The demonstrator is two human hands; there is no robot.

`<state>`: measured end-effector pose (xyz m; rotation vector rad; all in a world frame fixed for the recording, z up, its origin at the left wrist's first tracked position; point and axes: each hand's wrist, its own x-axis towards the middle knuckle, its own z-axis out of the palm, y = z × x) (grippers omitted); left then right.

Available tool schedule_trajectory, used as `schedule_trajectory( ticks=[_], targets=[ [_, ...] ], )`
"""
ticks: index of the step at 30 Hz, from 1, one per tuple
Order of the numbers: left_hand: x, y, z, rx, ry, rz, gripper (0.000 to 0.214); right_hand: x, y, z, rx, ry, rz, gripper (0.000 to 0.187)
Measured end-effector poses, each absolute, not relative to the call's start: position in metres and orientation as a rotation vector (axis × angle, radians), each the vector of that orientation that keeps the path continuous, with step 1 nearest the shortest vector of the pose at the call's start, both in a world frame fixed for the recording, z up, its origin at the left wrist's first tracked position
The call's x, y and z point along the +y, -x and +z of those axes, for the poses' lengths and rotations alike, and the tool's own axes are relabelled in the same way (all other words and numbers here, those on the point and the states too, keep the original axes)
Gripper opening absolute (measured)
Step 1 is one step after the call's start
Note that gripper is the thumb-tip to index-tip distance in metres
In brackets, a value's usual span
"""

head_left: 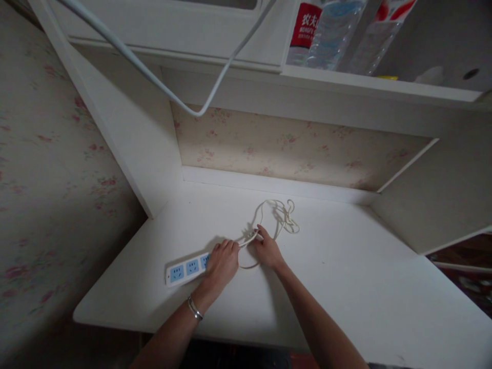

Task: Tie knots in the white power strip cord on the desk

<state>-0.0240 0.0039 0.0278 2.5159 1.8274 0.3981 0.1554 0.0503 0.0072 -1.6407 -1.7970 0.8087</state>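
The left hand is clasped over the cord end of the power strip, apparently steadying it, while just beyond that end the right hand pinches the pale cord. White with blue sockets, the strip lies on the desk, cord loops tangled farther off.

Left hand: lay palm-down, fingers curled.
Right hand: sat ahead, fingers bent inward.
Forearms: crossed the desk's front edge, converging.

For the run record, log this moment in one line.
left hand: gripping end of power strip | right hand: holding white cord | desk: cord loosely looped
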Motion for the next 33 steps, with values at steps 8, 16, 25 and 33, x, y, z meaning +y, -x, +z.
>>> schedule_trajectory(
  ticks=[8, 16, 25, 33],
  targets=[
    [0.005, 0.029, 0.031, 1.719, -2.531, 0.335, 0.025, 0.054, -0.162, 0.012, -1.735, 1.298, 0.814, 0.039],
    [0.012, 0.044, 0.028, 1.627, -2.566, 0.368, 0.027, 0.040, -0.166, 0.035, -1.811, 1.164, 1.388, 0.033],
    [0.013, 0.051, 0.035, 1.543, -2.591, 0.342, 0.031, 0.045, -0.133, 0.047, -2.203, 1.143, 1.295, 0.015],
    [0.008, 0.053, 0.044, 1.553, -2.549, 0.372, 0.033, 0.056, -0.114, 0.043, -1.890, 1.226, 1.837, 0.011]
  ],
)
